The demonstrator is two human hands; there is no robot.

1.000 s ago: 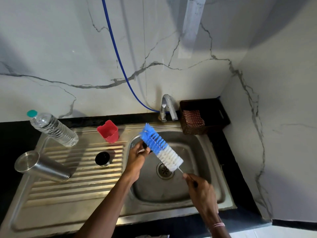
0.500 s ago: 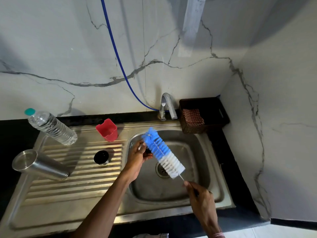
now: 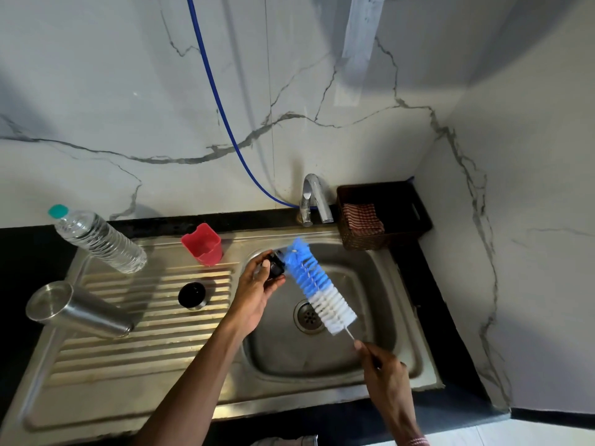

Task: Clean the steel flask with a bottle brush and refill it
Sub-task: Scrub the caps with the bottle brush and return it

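Note:
My right hand [image 3: 384, 373] grips the thin handle of a bottle brush [image 3: 317, 286] with blue and white bristles, held slanted over the sink basin [image 3: 386, 317]. A small black cap piece [image 3: 275, 268] is held in the fingers of my left hand [image 3: 257, 288], and the brush's blue tip touches it. The steel flask [image 3: 77, 310] lies on its side on the drainboard at the left, base towards me. A second black lid part [image 3: 192, 295] sits on the drainboard ridges.
A clear water bottle [image 3: 99, 239] with a teal cap lies on the drainboard's back left. A red cup [image 3: 203, 244] stands beside the basin. The tap [image 3: 314, 197] is behind the basin, a dark basket [image 3: 383, 214] with a checked cloth to its right.
The brush has slid a little along the black cap piece in my left hand; both hands stay over the basin. The flask, bottle and cup have not moved.

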